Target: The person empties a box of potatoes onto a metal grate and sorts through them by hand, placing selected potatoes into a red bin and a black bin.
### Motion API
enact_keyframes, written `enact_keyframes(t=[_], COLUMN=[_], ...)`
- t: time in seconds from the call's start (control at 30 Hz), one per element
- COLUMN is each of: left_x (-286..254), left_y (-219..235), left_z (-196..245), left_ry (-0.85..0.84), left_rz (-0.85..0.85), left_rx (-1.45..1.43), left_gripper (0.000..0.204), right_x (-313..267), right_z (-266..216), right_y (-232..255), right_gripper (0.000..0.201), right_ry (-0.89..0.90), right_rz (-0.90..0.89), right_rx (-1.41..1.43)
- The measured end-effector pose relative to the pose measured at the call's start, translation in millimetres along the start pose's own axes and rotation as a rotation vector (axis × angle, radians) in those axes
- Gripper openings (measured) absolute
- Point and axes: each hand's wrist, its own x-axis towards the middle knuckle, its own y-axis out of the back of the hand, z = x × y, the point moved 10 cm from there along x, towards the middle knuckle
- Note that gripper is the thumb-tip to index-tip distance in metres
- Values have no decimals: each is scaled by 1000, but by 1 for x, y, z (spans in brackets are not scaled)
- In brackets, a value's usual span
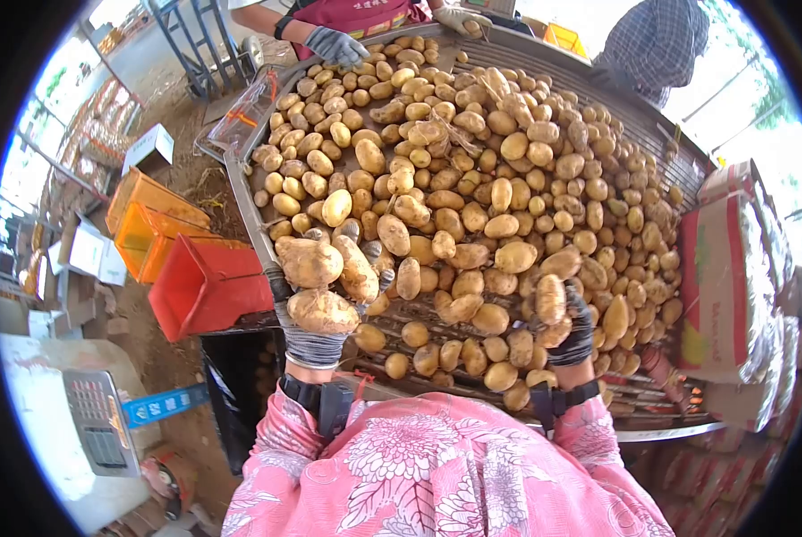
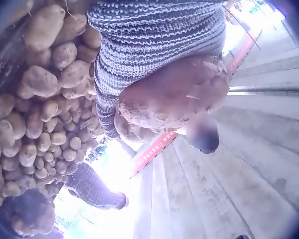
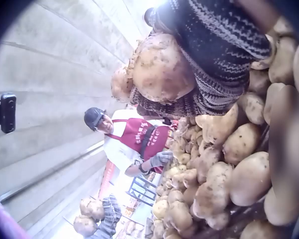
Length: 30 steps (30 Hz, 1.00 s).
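My gloved left hand [image 1: 317, 347] holds up three large potatoes [image 1: 323, 311] over the near left edge of the sorting table [image 1: 250, 215]. Its striped knit glove shows in the left wrist view, curled round a big soil-specked potato [image 2: 174, 92]. At the near right, the gloved right hand [image 1: 577, 329] grips a long potato [image 1: 551, 300] with another just below it. In the right wrist view, dark glove fingers wrap a round potato [image 3: 162, 68], and a second one peeks out behind it. Loose potatoes [image 1: 468, 255] cover most of the slatted table.
Red [image 1: 208, 286] and orange [image 1: 150, 242] crates stand left of the table. A printed carton [image 1: 723, 277] is at the right edge. Across the table, a person in a maroon apron [image 1: 356, 12] has a grey-gloved hand on the potatoes; another in checks [image 1: 656, 49] stands far right.
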Motion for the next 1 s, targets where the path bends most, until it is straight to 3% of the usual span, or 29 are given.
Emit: enact_keyframes(t=[0.1,0.17,0.23,0.27,0.37,0.4,0.43,0.5,0.57,0.6,0.63,0.67,0.7,0.77,0.9,1.0], left_x=[-2,1,11,19,12,10,11,25,28,30,30,32,38,34,47,59], left_y=[-41,-51,-7,34,24,3,-24,-13,-45,-40,-30,-3,39,24,-12,-39], left_z=[-3,-13,-18,-14,-19,-19,-19,8,1,-3,-6,-7,-2,-17,-7,-2], left_ry=[53,161,136,155,124,128,128,5,60,68,78,107,87,144,86,51], left_rz=[-195,-223,-89,-15,69,-15,-100,-44,-195,-170,-148,-50,96,61,-50,-127], left_rx=[-38,-321,-45,-62,44,50,51,102,52,62,70,71,36,8,161,151], left_gripper=[74,72,71,70,71,71,71,74,74,74,73,74,75,78,80,81], right_x=[-17,-26,-29,-30,-39,-38,-46,-35,-33,-36,-37,-32,-33,-37,-39,-31], right_z=[2,3,26,38,31,18,-5,3,1,2,-4,17,25,31,1,3], right_y=[-29,-10,11,9,-12,-4,3,-25,-33,-20,-11,-40,-24,-10,-19,-47], right_gripper=[31,31,30,29,28,27,31,34,34,34,34,34,33,30,31,31], right_ry=[-100,-25,-82,-178,-127,-8,143,-97,-45,37,124,-113,-113,-101,28,-70], right_rz=[108,172,133,131,214,234,343,122,81,139,197,11,56,220,254,82], right_rx=[89,45,210,236,253,179,-246,193,171,82,-7,263,264,298,59,167])
